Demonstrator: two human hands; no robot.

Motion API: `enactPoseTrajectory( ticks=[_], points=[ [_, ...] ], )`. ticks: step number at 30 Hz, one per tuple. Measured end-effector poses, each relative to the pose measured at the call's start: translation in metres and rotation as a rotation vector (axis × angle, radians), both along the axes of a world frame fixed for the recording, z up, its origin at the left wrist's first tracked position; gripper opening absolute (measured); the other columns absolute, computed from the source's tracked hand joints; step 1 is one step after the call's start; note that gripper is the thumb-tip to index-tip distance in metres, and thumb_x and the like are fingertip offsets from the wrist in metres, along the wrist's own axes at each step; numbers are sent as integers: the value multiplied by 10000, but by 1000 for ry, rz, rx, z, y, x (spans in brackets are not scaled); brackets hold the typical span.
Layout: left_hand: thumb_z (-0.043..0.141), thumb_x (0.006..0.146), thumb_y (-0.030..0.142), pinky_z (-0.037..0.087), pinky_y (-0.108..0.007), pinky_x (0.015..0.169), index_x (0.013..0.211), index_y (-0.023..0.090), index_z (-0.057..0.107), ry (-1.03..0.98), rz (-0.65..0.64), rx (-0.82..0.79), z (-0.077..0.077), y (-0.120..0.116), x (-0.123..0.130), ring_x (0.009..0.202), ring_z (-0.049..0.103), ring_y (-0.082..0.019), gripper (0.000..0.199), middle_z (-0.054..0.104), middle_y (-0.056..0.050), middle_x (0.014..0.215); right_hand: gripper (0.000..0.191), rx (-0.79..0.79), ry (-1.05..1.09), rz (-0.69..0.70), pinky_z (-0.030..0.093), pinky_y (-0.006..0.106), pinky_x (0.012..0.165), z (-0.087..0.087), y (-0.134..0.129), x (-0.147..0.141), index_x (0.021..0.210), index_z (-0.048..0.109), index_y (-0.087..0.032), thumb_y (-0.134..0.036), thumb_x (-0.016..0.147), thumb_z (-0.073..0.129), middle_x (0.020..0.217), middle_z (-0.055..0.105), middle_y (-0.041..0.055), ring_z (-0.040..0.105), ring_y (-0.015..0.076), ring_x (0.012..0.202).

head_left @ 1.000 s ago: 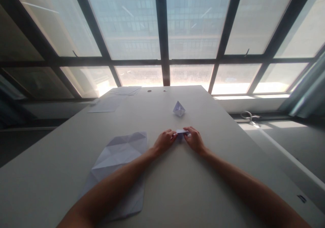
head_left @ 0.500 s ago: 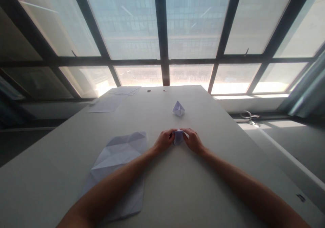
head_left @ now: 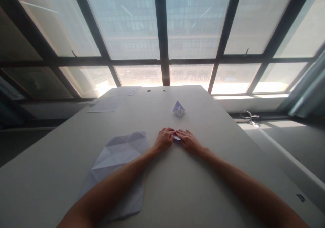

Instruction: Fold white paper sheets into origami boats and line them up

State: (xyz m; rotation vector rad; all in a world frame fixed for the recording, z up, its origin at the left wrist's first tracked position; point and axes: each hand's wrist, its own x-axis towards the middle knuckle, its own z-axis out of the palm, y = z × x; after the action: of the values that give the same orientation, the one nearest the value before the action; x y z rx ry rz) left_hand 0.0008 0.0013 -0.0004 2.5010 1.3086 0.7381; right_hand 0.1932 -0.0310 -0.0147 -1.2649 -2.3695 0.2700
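A small folded piece of white paper (head_left: 177, 138) lies on the table, mostly covered by fingers. My left hand (head_left: 164, 139) is closed on its left edge, with the thumb and fingertips against it. From the other side, my right hand (head_left: 189, 142) rests flat over the paper, its fingers stretched out and pressing down. Beyond both hands stands a finished-looking white paper boat (head_left: 178, 109). Under and beside my left forearm is a large creased sheet of paper (head_left: 119, 152).
The white table (head_left: 203, 187) runs toward large windows. Flat white sheets (head_left: 105, 105) lie at its far left. Two small round fittings (head_left: 149, 90) show near the far edge. A metal object (head_left: 250, 116) is beyond the right edge, and a small dark piece (head_left: 301, 198) lies lower right.
The small paper's raised part has been pressed down flatter. My right hand has moved left from its side onto it, fingers now spread flat. The boat and large sheet stay put.
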Motion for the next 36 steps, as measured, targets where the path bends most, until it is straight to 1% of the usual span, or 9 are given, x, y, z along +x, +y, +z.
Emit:
enactPoseTrajectory(
  ticks=[4,7,12,16,19,25,28,32,36],
  points=[
    [456,922,245,367,-350,1055,1220,227,659,52,16,2,-1,-2,2,1184,528,-219,361,637,-40,1264,690,-39,-116,54,104,467,1189,5,-6,1,1531,257,-152,-531,972,395,1567,280,125,200,237,1464],
    [424,958,328,312,-351,1107,1340,214,566,122,-20,-17,-4,-2,3,1307,455,-215,422,551,-57,1396,758,-63,-166,67,62,478,1191,8,-7,1,1543,194,-115,-599,972,316,1589,193,137,129,244,1479],
    [388,967,484,148,-412,1189,1507,161,328,287,-71,-71,-8,-1,1,1455,244,-229,632,322,-87,1560,697,-79,-185,34,60,477,1191,8,-7,-1,1546,163,-107,-545,1005,175,1596,164,116,107,222,1483],
    [307,974,565,100,-443,1193,1530,159,267,338,-81,-63,-10,-1,0,1478,170,-234,690,252,-91,1585,584,-76,-177,-49,80,446,1194,4,-5,-2,1538,231,-128,-383,1019,149,1585,230,94,159,192,1474],
    [255,982,584,86,-447,1191,1530,163,264,339,-84,-62,-11,0,0,1479,164,-235,691,243,-99,1586,585,-90,-172,-173,70,486,1188,-1,-3,-3,1519,276,-90,-360,1006,194,1576,248,130,169,224,1472],
    [339,976,540,92,-490,1176,1521,166,288,304,-104,-65,-13,2,0,1474,174,-275,662,245,-123,1583,588,-99,-85,-350,57,588,1154,-10,1,-3,1490,328,-59,-332,970,323,1562,256,189,178,302,1463],
    [370,972,522,100,-498,1174,1512,185,311,278,-114,-70,-13,2,-1,1470,188,-282,639,264,-119,1578,572,-101,-37,-413,90,586,1147,-9,2,-2,1469,362,-48,-301,955,356,1547,288,214,198,319,1454],
    [427,964,502,126,-481,1176,1484,211,363,224,-107,-54,-10,1,-1,1444,265,-272,599,367,-111,1536,520,-114,-5,-410,93,569,1147,-7,1,-1,1436,423,-86,-301,966,372,1536,324,209,209,305,1452],
    [492,945,499,225,-432,1157,1427,229,445,144,-126,-11,-8,0,-2,1348,412,-255,555,503,-105,1425,527,-125,22,-328,67,539,1159,-4,0,1,1421,453,-141,-389,956,452,1532,350,174,212,288,1454]
  ],
)
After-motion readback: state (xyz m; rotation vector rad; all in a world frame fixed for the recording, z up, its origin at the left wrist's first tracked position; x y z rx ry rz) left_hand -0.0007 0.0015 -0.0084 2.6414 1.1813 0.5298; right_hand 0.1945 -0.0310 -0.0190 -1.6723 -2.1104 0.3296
